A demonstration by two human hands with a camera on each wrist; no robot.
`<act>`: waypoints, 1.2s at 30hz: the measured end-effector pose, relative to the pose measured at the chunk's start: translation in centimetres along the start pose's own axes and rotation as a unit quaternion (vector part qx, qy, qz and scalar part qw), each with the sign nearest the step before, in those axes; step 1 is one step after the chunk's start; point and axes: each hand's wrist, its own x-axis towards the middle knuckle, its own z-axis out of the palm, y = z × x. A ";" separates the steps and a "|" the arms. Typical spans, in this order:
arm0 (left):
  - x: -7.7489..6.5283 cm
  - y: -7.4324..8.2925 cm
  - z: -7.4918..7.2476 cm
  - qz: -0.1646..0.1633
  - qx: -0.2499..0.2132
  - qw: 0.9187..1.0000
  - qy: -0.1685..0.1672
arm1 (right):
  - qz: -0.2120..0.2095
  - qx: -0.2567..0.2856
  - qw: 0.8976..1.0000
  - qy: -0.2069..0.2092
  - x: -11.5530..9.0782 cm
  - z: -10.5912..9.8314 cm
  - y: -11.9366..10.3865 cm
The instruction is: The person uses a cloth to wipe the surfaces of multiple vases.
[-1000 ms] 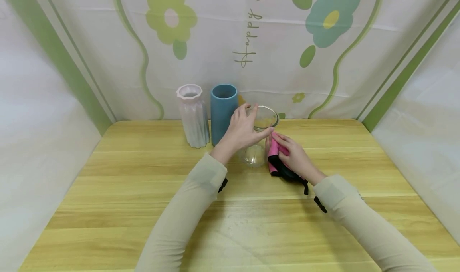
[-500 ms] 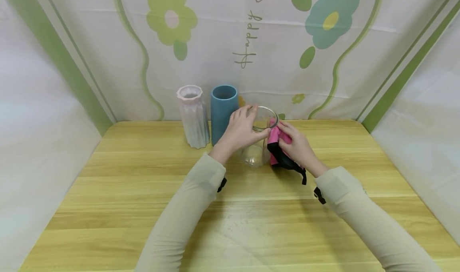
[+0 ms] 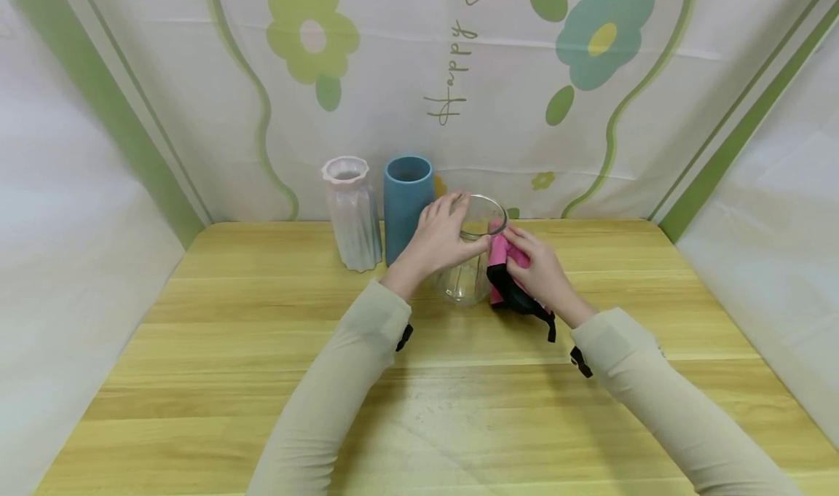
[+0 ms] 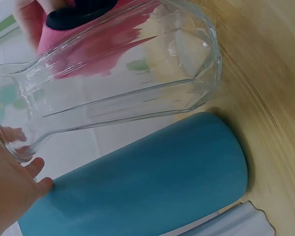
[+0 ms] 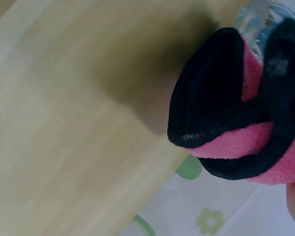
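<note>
A clear glass vase (image 3: 464, 286) with a flared rim stands upright at the back of the table. My left hand (image 3: 440, 237) grips its neck just below the rim, thumb in front and fingers reaching round behind. Against the vase's right side, my right hand (image 3: 539, 266) holds a pink cloth (image 3: 499, 250) with black edging, bunched and folded. Through the glass in the left wrist view, pink fabric (image 4: 91, 51) shows along the vase wall. The right wrist view has the fuzzy pink folds (image 5: 236, 143) and black trim close up, with a bit of glass (image 5: 253, 24) behind.
A tall blue vase (image 3: 401, 215) stands just left of the glass one, and left of it a fluted pink-to-grey vase (image 3: 355, 226). The wooden table (image 3: 262, 350) ends at a white flower-print curtain (image 3: 387, 88) behind them.
The pink cloth and my right hand have shifted up along the glass vase's side, then slightly back down. My left hand keeps its hold with barely any movement.
</note>
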 end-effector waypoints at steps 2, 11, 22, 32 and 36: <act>0.0 0.0 0.0 -0.001 -0.003 1.000 0.000 | -0.002 -0.004 1.000 -0.005 -0.2 0.3 0.3; -0.1 0.2 0.0 -0.007 0.000 1.000 0.005 | -0.021 -0.034 0.999 -0.037 -1.3 1.4 2.0; -0.2 0.5 0.3 -0.030 -0.002 0.999 0.018 | -0.018 -0.041 0.998 -0.038 -1.6 1.5 2.1; -0.3 0.4 0.2 -0.016 0.035 0.999 0.030 | -0.019 -0.030 0.999 -0.016 -0.6 0.2 0.7; -0.4 0.3 0.0 -0.010 0.034 0.999 0.028 | 0.000 -0.013 1.000 -0.011 0.0 -0.5 -0.2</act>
